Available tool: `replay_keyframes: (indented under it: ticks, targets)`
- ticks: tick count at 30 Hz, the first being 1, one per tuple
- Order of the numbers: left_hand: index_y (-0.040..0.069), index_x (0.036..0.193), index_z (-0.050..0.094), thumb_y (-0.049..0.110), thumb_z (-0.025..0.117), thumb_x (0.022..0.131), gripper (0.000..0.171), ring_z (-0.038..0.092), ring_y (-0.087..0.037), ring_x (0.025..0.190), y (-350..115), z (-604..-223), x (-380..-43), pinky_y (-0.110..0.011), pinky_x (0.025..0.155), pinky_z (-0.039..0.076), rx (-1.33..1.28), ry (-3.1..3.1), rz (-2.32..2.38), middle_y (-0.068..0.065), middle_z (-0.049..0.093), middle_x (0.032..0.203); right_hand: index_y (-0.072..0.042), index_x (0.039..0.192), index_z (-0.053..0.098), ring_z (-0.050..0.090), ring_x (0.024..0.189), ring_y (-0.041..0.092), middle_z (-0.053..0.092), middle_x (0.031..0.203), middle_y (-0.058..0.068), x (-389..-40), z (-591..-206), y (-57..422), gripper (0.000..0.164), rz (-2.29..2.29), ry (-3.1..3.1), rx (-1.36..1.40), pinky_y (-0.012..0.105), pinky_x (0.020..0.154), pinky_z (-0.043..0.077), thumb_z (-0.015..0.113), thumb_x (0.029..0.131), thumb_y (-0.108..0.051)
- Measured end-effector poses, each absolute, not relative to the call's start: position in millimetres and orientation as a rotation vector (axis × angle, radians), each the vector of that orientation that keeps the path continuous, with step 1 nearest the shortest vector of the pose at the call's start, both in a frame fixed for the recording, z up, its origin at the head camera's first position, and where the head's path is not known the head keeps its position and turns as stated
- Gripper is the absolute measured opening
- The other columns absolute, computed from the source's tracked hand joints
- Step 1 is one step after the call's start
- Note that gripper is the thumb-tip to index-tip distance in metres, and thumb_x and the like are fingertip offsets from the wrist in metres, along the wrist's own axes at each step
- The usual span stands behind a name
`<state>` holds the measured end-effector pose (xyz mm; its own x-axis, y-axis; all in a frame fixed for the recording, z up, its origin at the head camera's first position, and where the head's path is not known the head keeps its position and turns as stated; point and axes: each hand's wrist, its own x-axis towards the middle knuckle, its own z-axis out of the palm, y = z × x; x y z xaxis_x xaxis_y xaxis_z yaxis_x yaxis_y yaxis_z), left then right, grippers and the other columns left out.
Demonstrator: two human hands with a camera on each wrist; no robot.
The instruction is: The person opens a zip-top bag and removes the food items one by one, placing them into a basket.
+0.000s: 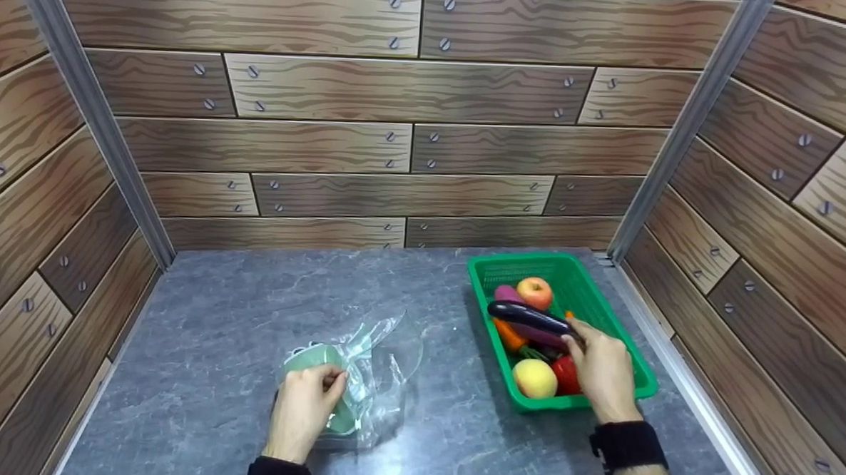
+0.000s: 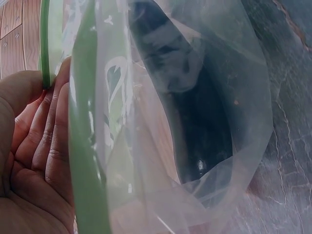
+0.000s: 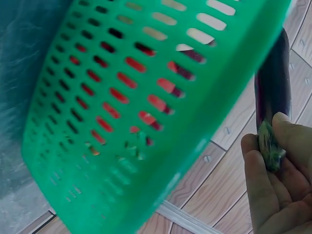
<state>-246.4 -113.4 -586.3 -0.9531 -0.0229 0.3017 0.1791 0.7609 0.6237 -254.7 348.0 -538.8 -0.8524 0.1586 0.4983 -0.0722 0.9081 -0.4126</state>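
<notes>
My left hand pinches the edge of a clear plastic bag with green panels on the grey table. In the left wrist view the thumb and fingers meet at the green edge, and a long dark shape shows through the bag's clear film. With thumb and fingers, my right hand grips the green stem end of a dark purple eggplant. The eggplant lies slanted over the produce in the green basket; in the right wrist view its body extends beyond the rim.
In the basket are a red-yellow apple, a purple vegetable, a carrot, a yellow round fruit and a red one. Wood-patterned walls enclose the table at the back and sides.
</notes>
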Motion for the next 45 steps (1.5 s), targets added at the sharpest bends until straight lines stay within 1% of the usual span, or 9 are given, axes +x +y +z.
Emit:
replay_keyframes:
  ticks: [8, 15, 18, 22, 29, 34, 38, 43, 45]
  targets:
    - [0.021, 0.089, 0.082, 0.024, 0.078, 0.095, 0.008, 0.064, 0.002, 0.062, -113, -587, -246, -0.022, 0.058, 0.053, -0.123, -2.658, -0.991, 0.008, 0.078, 0.076, -0.006, 0.132, 0.072, 0.074, 0.104, 0.049, 0.075, 0.125, 0.024, -253, -548, 354, 0.037, 0.575, -2.575, -0.113, 0.063, 0.085, 0.058, 0.076, 0.097, -0.017]
    - [0.021, 0.087, 0.082, 0.025, 0.078, 0.095, 0.009, 0.062, 0.003, 0.061, -113, -587, -246, -0.022, 0.057, 0.051, -0.129, -2.649, -0.982, 0.009, 0.077, 0.075, -0.011, 0.131, 0.074, 0.074, 0.095, 0.050, 0.077, 0.116, 0.028, -252, -554, 356, 0.035, 0.565, -2.616, -0.143, 0.064, 0.076, 0.057, 0.076, 0.098, -0.020]
    - [0.022, 0.086, 0.081, 0.025, 0.079, 0.095, 0.009, 0.061, 0.003, 0.060, -113, -587, -245, -0.021, 0.057, 0.050, -0.132, -2.643, -0.977, 0.009, 0.077, 0.075, -0.009, 0.133, 0.073, 0.074, 0.097, 0.049, 0.076, 0.117, 0.028, -252, -556, 357, 0.037, 0.571, -2.636, -0.160, 0.063, 0.077, 0.057, 0.076, 0.098, -0.021]
    - [0.021, 0.086, 0.081, 0.024, 0.079, 0.094, 0.009, 0.061, 0.003, 0.060, -113, -587, -245, -0.021, 0.056, 0.051, -0.133, -2.638, -0.974, 0.009, 0.077, 0.075, -0.005, 0.134, 0.071, 0.074, 0.099, 0.051, 0.075, 0.120, 0.030, -252, -557, 357, 0.040, 0.568, -2.674, -0.167, 0.063, 0.079, 0.058, 0.076, 0.098, -0.020]
    - [0.020, 0.087, 0.081, 0.024, 0.078, 0.095, 0.009, 0.060, 0.004, 0.058, -112, -588, -245, -0.020, 0.056, 0.052, -0.142, -2.641, -0.988, 0.008, 0.077, 0.075, -0.005, 0.130, 0.073, 0.073, 0.101, 0.051, 0.074, 0.120, 0.031, -247, -557, 361, 0.034, 0.570, -2.762, -0.165, 0.062, 0.079, 0.058, 0.075, 0.098, -0.018]
    - [0.019, 0.088, 0.082, 0.023, 0.079, 0.095, 0.008, 0.059, 0.004, 0.057, -112, -588, -245, -0.019, 0.055, 0.051, -0.141, -2.635, -1.005, 0.007, 0.078, 0.076, -0.004, 0.127, 0.074, 0.073, 0.104, 0.050, 0.075, 0.119, 0.031, -243, -557, 365, 0.033, 0.557, -2.796, -0.176, 0.062, 0.080, 0.058, 0.077, 0.096, -0.016]
    - [0.019, 0.089, 0.082, 0.023, 0.079, 0.095, 0.008, 0.060, 0.004, 0.057, -112, -588, -246, -0.019, 0.057, 0.053, -0.139, -2.635, -1.019, 0.007, 0.078, 0.076, -0.005, 0.127, 0.075, 0.074, 0.103, 0.047, 0.076, 0.118, 0.027, -243, -557, 366, 0.035, 0.574, -2.815, -0.181, 0.058, 0.079, 0.059, 0.078, 0.095, -0.020]
    - [0.019, 0.089, 0.082, 0.023, 0.078, 0.095, 0.008, 0.061, 0.004, 0.058, -113, -589, -246, -0.020, 0.057, 0.052, -0.140, -2.641, -1.018, 0.007, 0.078, 0.076, -0.007, 0.127, 0.076, 0.076, 0.100, 0.041, 0.078, 0.120, 0.023, -242, -554, 365, 0.039, 0.612, -2.831, -0.189, 0.051, 0.075, 0.060, 0.078, 0.096, -0.031]
    - [0.019, 0.090, 0.082, 0.023, 0.078, 0.095, 0.008, 0.061, 0.004, 0.059, -113, -589, -245, -0.020, 0.056, 0.052, -0.139, -2.647, -1.012, 0.007, 0.078, 0.076, -0.007, 0.126, 0.076, 0.076, 0.100, 0.041, 0.077, 0.121, 0.023, -242, -552, 364, 0.040, 0.610, -2.821, -0.191, 0.051, 0.075, 0.060, 0.077, 0.096, -0.034]
